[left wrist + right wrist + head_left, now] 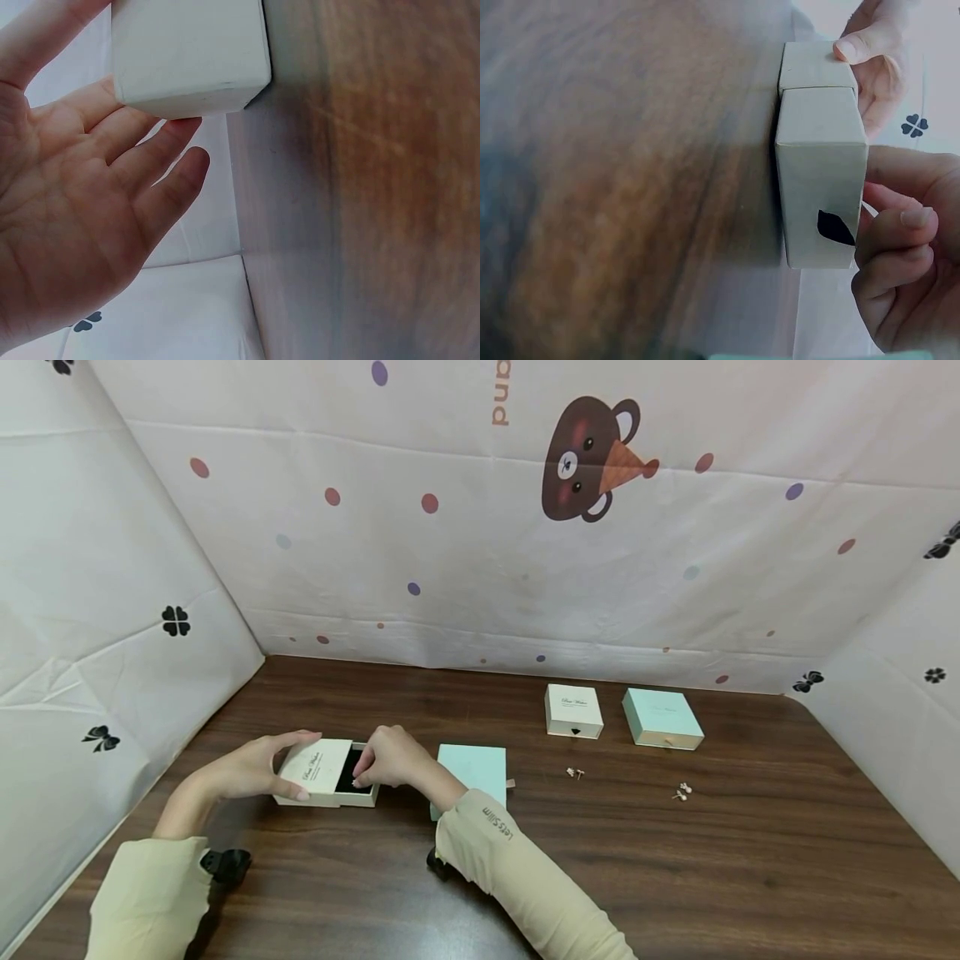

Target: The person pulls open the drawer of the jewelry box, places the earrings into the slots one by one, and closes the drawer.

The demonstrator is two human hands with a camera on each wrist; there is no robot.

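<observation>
On the left of the table, my left hand (258, 766) grips the sleeve of a white drawer box (311, 768), thumb on the near side and fingers at the far side. The drawer (360, 798) is pulled partway out to the right and shows a black lining. My right hand (393, 756) has its fingers curled down over that lining. A tiny pale earring (356, 783) seems to be pinched at its fingertips, mostly hidden. In the right wrist view, the fingertips are partly behind the drawer's front, which has a black tab (835, 228).
A mint box (474, 767) lies under my right forearm. Farther back stand a closed white box (573, 711) and another mint box (663, 719). Small earrings (575, 773) lie before the white one, more earrings (682, 792) before the mint one. Patterned white cloth (465, 568) walls the table.
</observation>
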